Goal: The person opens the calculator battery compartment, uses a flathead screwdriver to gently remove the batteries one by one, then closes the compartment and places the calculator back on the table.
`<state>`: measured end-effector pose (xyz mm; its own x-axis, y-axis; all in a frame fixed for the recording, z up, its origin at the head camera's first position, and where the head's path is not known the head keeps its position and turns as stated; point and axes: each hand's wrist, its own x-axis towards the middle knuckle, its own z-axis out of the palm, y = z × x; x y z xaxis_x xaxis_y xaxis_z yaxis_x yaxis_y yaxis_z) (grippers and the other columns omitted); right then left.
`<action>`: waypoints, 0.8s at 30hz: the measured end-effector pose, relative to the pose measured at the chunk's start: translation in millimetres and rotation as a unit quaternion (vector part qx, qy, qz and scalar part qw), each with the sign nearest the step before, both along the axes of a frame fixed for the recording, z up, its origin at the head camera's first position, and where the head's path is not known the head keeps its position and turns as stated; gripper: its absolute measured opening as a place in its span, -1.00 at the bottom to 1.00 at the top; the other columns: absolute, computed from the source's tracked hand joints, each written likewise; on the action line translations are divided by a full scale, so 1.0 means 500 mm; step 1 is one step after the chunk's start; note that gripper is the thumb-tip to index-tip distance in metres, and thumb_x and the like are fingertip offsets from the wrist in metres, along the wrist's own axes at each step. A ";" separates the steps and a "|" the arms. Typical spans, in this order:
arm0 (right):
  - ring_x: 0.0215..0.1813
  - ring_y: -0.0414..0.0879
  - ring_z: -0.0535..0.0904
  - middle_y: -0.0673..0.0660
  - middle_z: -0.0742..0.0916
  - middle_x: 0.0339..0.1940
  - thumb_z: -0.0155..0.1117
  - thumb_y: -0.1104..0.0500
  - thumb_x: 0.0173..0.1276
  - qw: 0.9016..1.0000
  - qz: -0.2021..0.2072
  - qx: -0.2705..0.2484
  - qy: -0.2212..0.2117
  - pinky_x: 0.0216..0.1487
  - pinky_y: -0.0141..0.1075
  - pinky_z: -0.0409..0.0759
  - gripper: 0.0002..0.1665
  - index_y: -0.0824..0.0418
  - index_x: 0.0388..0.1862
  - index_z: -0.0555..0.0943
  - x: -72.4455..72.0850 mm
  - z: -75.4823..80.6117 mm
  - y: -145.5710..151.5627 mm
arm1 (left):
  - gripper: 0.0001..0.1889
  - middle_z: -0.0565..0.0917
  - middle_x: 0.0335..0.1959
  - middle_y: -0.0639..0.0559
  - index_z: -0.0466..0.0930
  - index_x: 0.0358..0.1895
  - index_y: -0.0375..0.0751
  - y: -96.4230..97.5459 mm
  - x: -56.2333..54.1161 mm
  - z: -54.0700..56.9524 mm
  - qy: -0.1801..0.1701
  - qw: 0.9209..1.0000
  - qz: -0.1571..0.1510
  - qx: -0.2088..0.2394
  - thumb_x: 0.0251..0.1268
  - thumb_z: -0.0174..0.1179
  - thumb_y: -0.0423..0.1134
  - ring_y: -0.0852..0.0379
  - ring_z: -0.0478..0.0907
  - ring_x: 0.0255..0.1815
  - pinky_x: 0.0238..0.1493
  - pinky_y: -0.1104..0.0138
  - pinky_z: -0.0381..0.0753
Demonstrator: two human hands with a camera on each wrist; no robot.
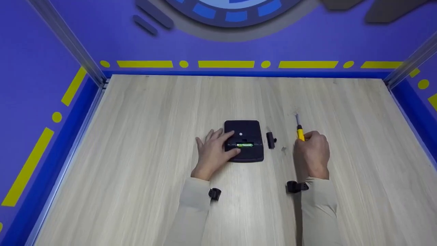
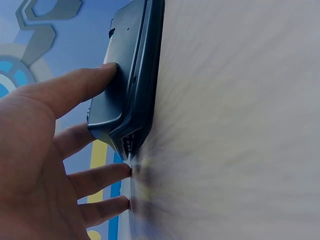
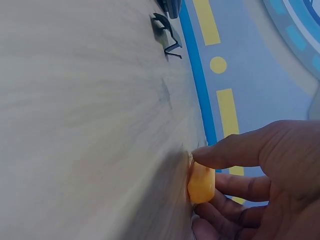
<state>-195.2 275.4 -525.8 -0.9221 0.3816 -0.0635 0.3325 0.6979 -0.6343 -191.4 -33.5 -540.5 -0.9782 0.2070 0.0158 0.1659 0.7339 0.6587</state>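
Observation:
A flat black device, shaped like a desk calculator, lies back side up on the table. Its battery compartment is uncovered, and a green battery sits inside. My left hand rests at its left edge, thumb and index finger on the back, other fingers spread onto the table. In the left wrist view the thumb presses the casing. Further right, my right hand pinches the yellow handle of a screwdriver, whose shaft points away near the tabletop. The small black battery cover lies between device and screwdriver.
The light wood table is bounded by a blue back wall with yellow marks and by side panels along metal frame posts. In the right wrist view, the cover's bent clip stands up from the tabletop.

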 end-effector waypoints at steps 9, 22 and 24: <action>-0.19 0.24 0.67 0.42 0.75 -0.17 0.21 0.25 0.30 1.000 -0.005 -0.015 -0.006 -0.30 -0.13 0.61 -0.67 0.51 -0.11 0.65 0.003 -0.003 0.006 | -0.31 0.43 0.55 -0.26 0.58 0.48 0.01 -0.003 0.001 -0.005 0.005 1.000 0.001 0.010 0.31 0.47 0.08 -0.38 0.16 0.63 0.46 -0.57 -0.27; -0.15 0.12 0.62 0.35 0.71 -0.08 0.32 0.05 0.51 0.998 -0.033 -0.055 -0.012 -0.26 -0.26 0.57 -0.51 0.47 0.10 0.55 -0.001 0.017 0.002 | -0.31 0.42 0.56 -0.24 0.57 0.49 0.02 -0.001 0.001 -0.001 -0.001 1.000 -0.002 0.003 0.32 0.46 0.09 -0.36 0.16 0.64 0.46 -0.56 -0.27; -0.04 0.17 0.61 0.37 0.70 0.01 0.30 0.09 0.50 0.997 -0.042 -0.063 0.000 -0.10 -0.18 0.59 -0.52 0.47 0.14 0.55 0.001 0.022 0.000 | -0.31 0.43 0.55 -0.24 0.58 0.49 0.02 0.000 0.001 0.001 0.001 1.000 -0.004 0.004 0.31 0.46 0.09 -0.36 0.16 0.64 0.46 -0.56 -0.26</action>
<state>-194.9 275.4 -514.9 -0.8873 0.4463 -0.1163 0.3868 0.5828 -0.7147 -191.0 -33.5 -540.2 -0.9765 0.2145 0.0192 0.1727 0.7267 0.6650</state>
